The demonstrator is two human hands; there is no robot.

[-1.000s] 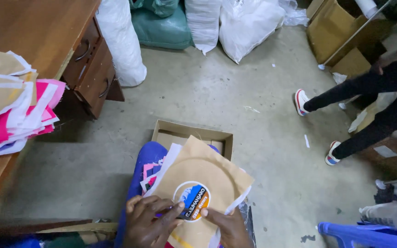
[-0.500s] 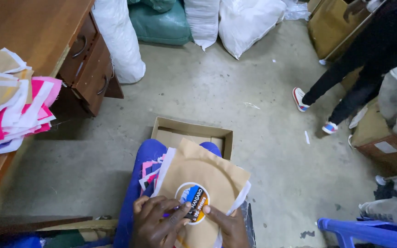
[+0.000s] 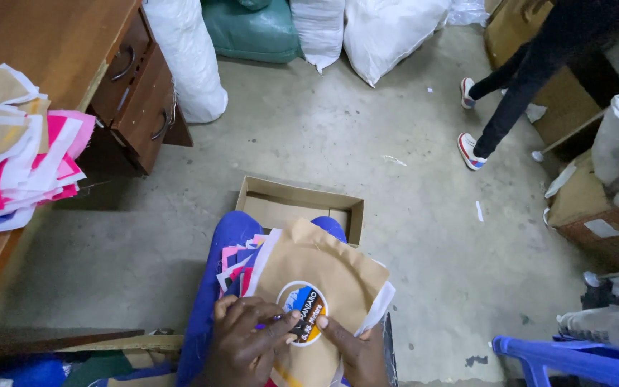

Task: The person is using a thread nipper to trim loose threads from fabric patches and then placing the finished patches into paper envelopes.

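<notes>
Tan fabric, a flat bag piece (image 3: 324, 276), lies on the person's lap with a round printed badge (image 3: 304, 313) on it. The left hand (image 3: 246, 342) presses down with its fingers bunched over the badge's left edge; the right hand (image 3: 352, 349) holds the cloth flat, one finger laid out beside the badge. Judging by this, the badge is placed but not yet let go. Under the piece sit more pink and white pieces (image 3: 236, 259). Beyond the knees an open cardboard box (image 3: 299, 206) stands on the floor, and a stack of similar pieces (image 3: 16, 158) rests on the wooden worktop (image 3: 59, 43).
</notes>
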